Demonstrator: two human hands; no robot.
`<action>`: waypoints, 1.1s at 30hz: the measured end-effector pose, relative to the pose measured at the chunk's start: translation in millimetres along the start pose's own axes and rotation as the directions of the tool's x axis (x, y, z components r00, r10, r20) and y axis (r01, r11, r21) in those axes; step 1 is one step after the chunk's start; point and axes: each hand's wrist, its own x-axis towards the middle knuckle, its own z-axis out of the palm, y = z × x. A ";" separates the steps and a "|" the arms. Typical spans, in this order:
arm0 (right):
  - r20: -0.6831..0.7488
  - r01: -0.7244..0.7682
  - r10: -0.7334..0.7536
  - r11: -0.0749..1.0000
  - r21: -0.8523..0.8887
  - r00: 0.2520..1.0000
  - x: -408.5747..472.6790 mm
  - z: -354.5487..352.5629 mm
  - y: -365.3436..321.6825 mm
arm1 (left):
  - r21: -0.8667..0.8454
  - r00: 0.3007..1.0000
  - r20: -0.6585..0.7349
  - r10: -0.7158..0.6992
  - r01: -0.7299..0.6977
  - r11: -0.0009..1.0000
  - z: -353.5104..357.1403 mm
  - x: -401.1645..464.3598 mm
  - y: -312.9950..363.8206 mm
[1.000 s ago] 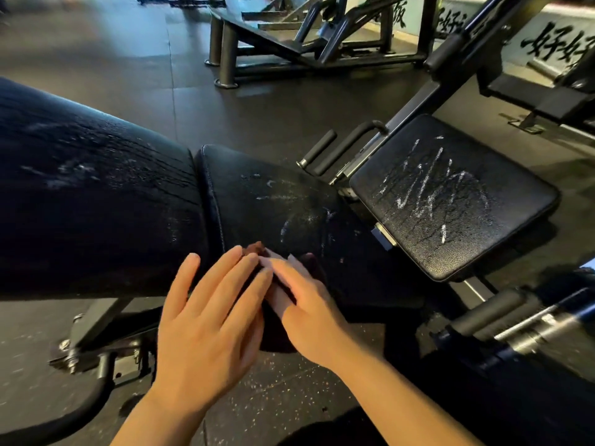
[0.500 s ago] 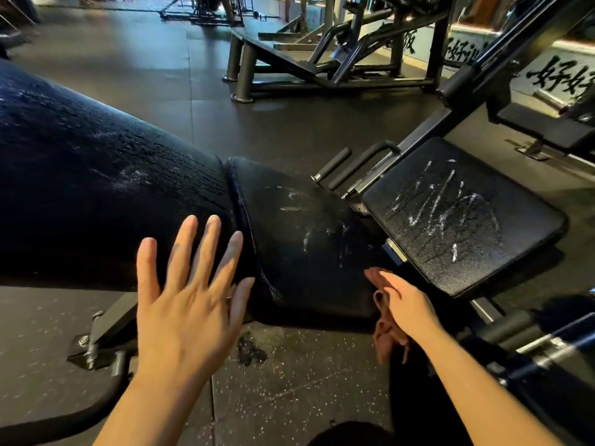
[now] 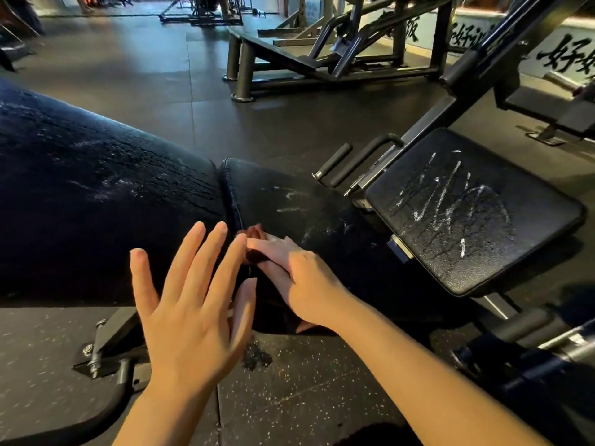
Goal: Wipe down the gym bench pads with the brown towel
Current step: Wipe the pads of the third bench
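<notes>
Two dark bench pads lie end to end: a long back pad (image 3: 96, 201) on the left and a shorter seat pad (image 3: 296, 201) with white smears. My right hand (image 3: 299, 278) presses the brown towel (image 3: 254, 233) flat against the seat pad near the seam, fingers straight; only a small piece of towel shows past the fingertips. My left hand (image 3: 190, 304) hovers with fingers spread in front of the seam, holding nothing, its fingertips close to the right hand.
A separate black pad (image 3: 467, 226) streaked with white marks sits to the right on a machine frame with foam-covered handles (image 3: 335, 162). The bench's steel base and bolts (image 3: 93, 352) lie below my left hand. Other gym machines (image 3: 322, 53) stand on the rubber floor behind.
My right hand has slid left along the seat pad with the towel, from the pad's right end to the seam. My left hand stays spread, now beside the right hand.
</notes>
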 end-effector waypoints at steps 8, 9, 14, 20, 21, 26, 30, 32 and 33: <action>-0.093 -0.511 0.505 0.857 -0.063 0.858 -47.5 -38.0 130.6 | -0.042 0.993 0.007 0.115 -0.115 0.992 24.5 -8.1 20.0; -0.117 -0.584 0.576 0.809 -0.062 0.809 -55.6 -44.8 148.1 | -0.057 0.989 0.026 0.143 -0.141 0.988 31.6 -9.9 26.4; -0.185 -0.730 0.716 0.683 -0.011 0.673 -65.2 -50.3 168.9 | -0.083 0.986 0.011 0.164 -0.162 0.983 69.3 -19.4 45.3; -0.055 -0.199 0.206 0.974 0.111 0.977 -31.1 -18.5 75.4 | -0.138 0.989 0.036 0.145 -0.139 0.981 73.0 -18.6 43.3; -0.039 -0.081 0.085 0.993 0.090 0.996 -22.8 -13.1 66.0 | -0.157 0.989 0.068 0.130 -0.118 0.980 70.5 -17.4 44.1; -0.113 -0.144 0.182 0.948 0.284 0.977 -14.0 -5.1 91.1 | -0.248 0.963 0.252 0.098 -0.033 0.968 39.5 -7.4 41.2; -0.241 -0.514 0.574 0.814 0.271 0.782 -53.8 -24.9 154.8 | -0.307 0.961 0.232 0.153 -0.077 0.949 -0.1 -10.2 26.3; -0.217 -0.680 0.709 0.705 0.201 0.671 -74.7 -40.7 171.5 | -0.338 0.970 0.226 0.095 -0.013 0.941 -10.9 -8.8 20.2; -0.214 -0.724 0.740 0.671 0.159 0.638 -79.9 -44.2 171.4 | -0.354 0.969 0.235 0.080 0.009 0.935 -13.5 -8.8 18.7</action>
